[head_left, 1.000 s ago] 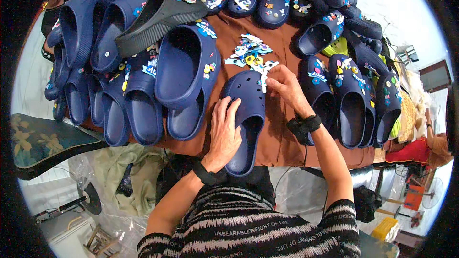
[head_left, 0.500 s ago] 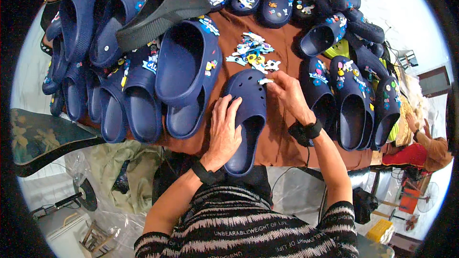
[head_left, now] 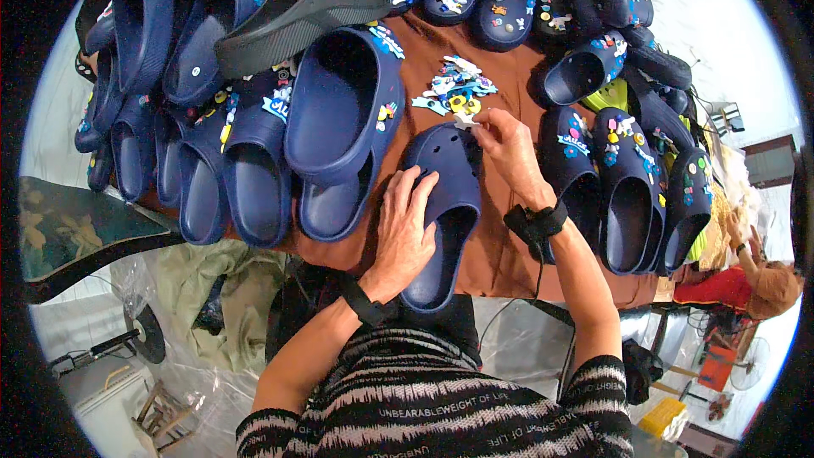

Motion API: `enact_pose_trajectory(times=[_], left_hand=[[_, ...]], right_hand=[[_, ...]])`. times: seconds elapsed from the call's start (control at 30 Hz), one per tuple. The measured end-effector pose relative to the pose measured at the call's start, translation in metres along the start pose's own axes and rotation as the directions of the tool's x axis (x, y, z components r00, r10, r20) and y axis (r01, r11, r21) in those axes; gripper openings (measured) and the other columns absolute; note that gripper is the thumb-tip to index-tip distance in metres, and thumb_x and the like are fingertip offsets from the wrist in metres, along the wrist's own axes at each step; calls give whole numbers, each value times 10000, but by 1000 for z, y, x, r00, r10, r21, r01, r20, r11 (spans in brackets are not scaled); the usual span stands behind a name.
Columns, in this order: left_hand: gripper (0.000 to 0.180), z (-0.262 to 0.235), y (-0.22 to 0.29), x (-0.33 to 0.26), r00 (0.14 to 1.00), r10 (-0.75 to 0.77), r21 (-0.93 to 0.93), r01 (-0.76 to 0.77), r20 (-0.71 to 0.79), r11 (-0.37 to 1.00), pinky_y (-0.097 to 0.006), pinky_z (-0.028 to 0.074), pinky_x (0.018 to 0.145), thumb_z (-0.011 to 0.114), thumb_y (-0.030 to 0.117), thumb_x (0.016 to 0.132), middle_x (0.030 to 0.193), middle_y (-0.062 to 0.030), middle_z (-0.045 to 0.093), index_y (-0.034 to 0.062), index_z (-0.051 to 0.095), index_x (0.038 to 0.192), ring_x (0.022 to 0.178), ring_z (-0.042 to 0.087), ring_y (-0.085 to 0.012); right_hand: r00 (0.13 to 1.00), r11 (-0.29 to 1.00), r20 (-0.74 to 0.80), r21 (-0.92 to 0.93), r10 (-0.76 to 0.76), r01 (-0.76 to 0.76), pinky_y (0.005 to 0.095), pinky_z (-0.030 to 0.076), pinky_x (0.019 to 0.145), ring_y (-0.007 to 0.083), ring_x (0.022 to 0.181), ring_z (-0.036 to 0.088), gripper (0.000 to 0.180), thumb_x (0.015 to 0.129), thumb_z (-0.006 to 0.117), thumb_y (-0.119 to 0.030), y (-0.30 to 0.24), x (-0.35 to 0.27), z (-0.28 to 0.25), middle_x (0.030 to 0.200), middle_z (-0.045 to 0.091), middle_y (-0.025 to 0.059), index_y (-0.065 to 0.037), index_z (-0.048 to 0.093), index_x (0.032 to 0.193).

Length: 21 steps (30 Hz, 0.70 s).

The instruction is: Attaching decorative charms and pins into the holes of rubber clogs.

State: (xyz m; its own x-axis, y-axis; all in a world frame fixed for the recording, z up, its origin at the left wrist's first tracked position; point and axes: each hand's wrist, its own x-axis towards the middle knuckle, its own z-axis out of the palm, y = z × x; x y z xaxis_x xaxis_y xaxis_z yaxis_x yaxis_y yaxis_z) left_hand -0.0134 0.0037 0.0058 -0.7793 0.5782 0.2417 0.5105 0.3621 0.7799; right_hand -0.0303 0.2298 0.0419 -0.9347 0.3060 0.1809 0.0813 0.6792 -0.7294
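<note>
A dark blue clog (head_left: pixel 441 161) with holes in its upper lies in front of me, toe pointing away. My left hand (head_left: pixel 405 233) holds it along its left side, fingers over the upper and thumb near the foot opening. Between the thumb and fingers of my right hand (head_left: pixel 511 153) is a small white shoe charm (head_left: pixel 465 120), held over the clog's toe. The charm's underside is hidden. Just beyond the toe lies a pile of colourful shoe charms (head_left: pixel 458 85), mostly white, blue and yellow.
Decorated blue clogs (head_left: pixel 331 110) crowd the left side, with a black clog (head_left: pixel 297 21) on top. More decorated clogs (head_left: pixel 627 178) stand on the right. Brown cloth (head_left: pixel 509 263) covers the table. At the far right, another person (head_left: pixel 750 276) sits with hands raised.
My right hand has moved slightly away from me, shifting the white charm from the clog's upper to above its toe tip. My left hand stays on the clog.
</note>
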Motion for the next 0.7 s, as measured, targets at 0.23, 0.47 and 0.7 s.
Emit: enact_pose_trajectory(times=[0.23,0.47,0.7], left_hand=[[745,0,-1,0,1000,-6,-3,6,0,1000,-479,281,1178,631,-112,743,1479,-194,364,74,426,1435,1395,331,-410],[750,0,-3,1,1000,22,20,-22,-1,1000,-518,296,1153,703,-40,743,1466,-194,362,76,421,1429,1378,333,-440],[750,2,-6,0,1000,26,20,-26,1,999,-517,298,1151,700,-47,743,1466,-196,362,67,418,1429,1376,334,-438]], right_hand=[[969,949,-10,-205,-245,238,457,506,745,407,865,630,138,870,665,-55,6,-1,2,925,623,181,-36,633,1003],[984,956,3,-235,-177,173,462,519,741,411,874,646,117,873,665,-60,12,-25,-5,947,633,178,-39,627,981],[984,961,38,-211,-173,177,458,515,721,400,846,643,103,867,674,-72,3,-30,2,919,625,169,-46,657,966]])
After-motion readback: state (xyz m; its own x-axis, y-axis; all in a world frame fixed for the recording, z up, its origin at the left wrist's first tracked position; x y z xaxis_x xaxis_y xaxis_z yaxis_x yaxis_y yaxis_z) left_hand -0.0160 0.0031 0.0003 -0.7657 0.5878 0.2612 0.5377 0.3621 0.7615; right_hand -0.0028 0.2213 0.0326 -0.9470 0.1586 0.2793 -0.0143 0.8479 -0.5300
